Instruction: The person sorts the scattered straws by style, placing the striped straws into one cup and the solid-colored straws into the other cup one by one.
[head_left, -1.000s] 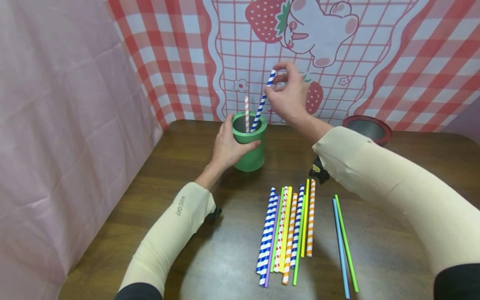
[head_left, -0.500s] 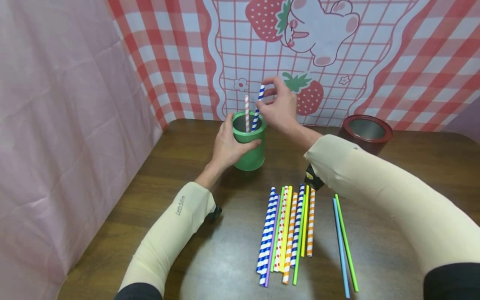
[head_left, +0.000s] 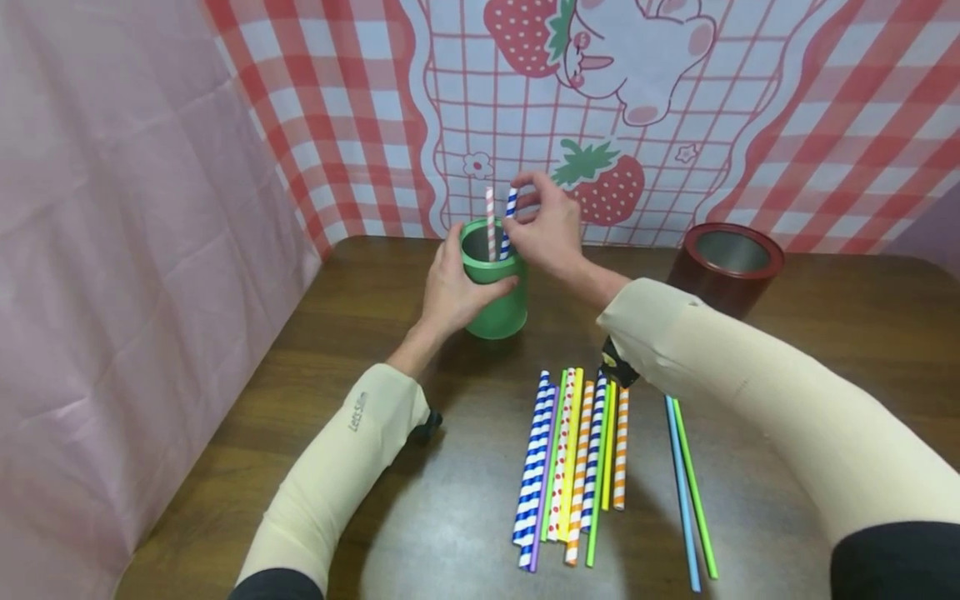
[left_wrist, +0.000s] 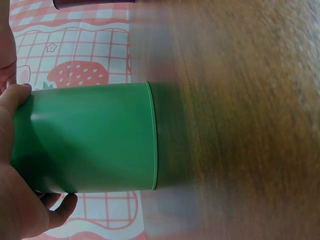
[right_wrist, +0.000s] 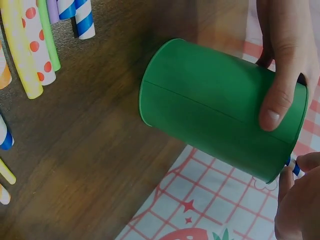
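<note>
A green cylindrical can (head_left: 497,315) stands upright near the back of the table. My left hand (head_left: 453,287) grips it just below the rim, thumb across the front. In the left wrist view the fingers wrap round the can's wall (left_wrist: 90,137). A pink-and-white striped straw (head_left: 491,218) stands in the can. My right hand (head_left: 550,229) pinches the upper part of a blue-and-white striped straw (head_left: 512,202), whose lower end is hidden inside the can. The right wrist view shows a short piece of that straw (right_wrist: 295,168) between finger and thumb at the rim.
A row of several mixed striped, dotted and plain straws (head_left: 573,467) lies in front of the can. To its right lie a blue straw (head_left: 682,500) and a green straw (head_left: 697,500). A dark red can (head_left: 720,271) stands at the back right, partly behind the right forearm.
My right hand has moved down and left, lowering the blue-and-white striped straw deeper into the green can. The straw now stands more upright. My left hand keeps its grip on the can.
</note>
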